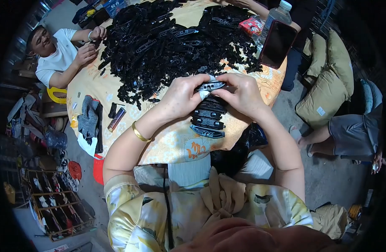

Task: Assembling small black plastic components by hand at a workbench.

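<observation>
Black plastic piece (pixel 212 86) is pinched by fingers (pixel 229 78) of left hand (pixel 180 95) and right hand (pixel 245 94) (apparently mid-fitting); the next move likely calls for even pressure.

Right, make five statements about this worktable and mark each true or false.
1. The left hand and right hand hold one black plastic part. True.
2. The gold bracelet is on the right wrist. False; the bracelet is on the left wrist.
3. The phone shows right of the heap of black parts. True.
4. The clear bottle is uncapped. False; its white cap is on.
5. The grey cloth is bright red. False; the cloth is grey.
</observation>
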Available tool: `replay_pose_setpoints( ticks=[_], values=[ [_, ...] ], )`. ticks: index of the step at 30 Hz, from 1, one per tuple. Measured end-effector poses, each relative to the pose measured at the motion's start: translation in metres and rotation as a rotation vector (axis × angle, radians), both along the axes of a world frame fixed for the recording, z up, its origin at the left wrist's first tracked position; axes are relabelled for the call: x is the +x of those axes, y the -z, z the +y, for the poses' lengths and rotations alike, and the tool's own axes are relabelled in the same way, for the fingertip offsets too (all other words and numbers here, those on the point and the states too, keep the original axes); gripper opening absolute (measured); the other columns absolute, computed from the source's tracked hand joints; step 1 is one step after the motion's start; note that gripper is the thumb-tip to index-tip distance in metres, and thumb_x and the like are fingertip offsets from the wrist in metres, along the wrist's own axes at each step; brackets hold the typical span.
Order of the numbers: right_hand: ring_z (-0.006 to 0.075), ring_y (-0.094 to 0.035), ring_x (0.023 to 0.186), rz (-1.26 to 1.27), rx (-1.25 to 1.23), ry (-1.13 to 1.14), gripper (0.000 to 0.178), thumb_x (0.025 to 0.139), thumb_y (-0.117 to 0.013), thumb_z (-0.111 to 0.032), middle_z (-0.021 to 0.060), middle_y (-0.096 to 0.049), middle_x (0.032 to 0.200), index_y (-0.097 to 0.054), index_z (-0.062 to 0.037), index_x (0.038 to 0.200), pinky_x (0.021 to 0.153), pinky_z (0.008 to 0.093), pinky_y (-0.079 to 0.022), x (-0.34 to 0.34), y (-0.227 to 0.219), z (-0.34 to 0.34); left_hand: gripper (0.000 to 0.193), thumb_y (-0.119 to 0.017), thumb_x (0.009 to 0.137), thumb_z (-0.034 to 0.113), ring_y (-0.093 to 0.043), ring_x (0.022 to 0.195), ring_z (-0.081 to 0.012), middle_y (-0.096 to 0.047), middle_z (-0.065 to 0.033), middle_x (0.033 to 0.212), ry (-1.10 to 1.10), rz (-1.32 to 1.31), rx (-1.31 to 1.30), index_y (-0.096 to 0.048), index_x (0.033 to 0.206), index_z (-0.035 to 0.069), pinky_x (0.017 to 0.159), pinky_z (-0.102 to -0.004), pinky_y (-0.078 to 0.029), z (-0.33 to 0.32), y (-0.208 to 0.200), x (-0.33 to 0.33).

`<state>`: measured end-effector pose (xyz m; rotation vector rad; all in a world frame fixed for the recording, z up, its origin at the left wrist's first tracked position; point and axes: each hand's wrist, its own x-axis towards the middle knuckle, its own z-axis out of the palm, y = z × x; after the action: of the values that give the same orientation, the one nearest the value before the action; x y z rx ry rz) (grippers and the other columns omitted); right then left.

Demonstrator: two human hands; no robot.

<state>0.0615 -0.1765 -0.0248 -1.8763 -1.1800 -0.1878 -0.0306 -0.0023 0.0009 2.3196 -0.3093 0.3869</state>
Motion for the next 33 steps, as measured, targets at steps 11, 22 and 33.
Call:
replay_pose_setpoints(
  ticks=[11, 22, 33],
  values=[
    [0.0103, -0.061, 0.076, 0.445, 0.003, -0.063, 0.021, 0.082, -0.065, -0.014, 0.0058, -0.067, 0.087, -0.065, -0.0009, 0.099, 0.068, 0.0239, -0.049, 0.037, 0.007, -0.002, 0.038, -0.052, 0.082, 0.009, -0.060, 0.090, -0.0360, -0.060, -0.0228, 0.099, 0.204, 0.208, 0.062, -0.048, 0.119, 0.002, 0.079, -0.0405, -0.047, 0.012, 0.017, 0.005],
    [0.0267, -0.056, 0.091, -0.400, -0.040, 0.119, 0.030, 0.075, -0.066, -0.011, 0.0095, -0.061, 0.104, -0.060, -0.0038, 0.104, 0.078, 0.0356, -0.048, 0.043, 0.033, 0.015, 0.030, -0.064, 0.074, 0.004, -0.055, 0.096, -0.0316, -0.060, -0.0155, 0.103, -0.362, -0.241, 0.510, -0.062, 0.104, 0.005, 0.087, -0.0382, -0.044, 0.078, -0.002, 0.064],
    [0.0255, -0.058, 0.084, -0.374, 0.169, 0.148, 0.020, 0.075, -0.065, -0.010, 0.0091, -0.063, 0.095, -0.063, -0.0033, 0.093, 0.072, 0.0334, -0.049, 0.036, 0.027, 0.006, 0.028, -0.063, 0.076, 0.009, -0.059, 0.088, -0.0319, -0.060, -0.0159, 0.097, -0.375, -0.208, 0.401, -0.058, 0.103, 0.004, 0.082, -0.0373, -0.047, 0.056, -0.014, 0.062]
  ],
)
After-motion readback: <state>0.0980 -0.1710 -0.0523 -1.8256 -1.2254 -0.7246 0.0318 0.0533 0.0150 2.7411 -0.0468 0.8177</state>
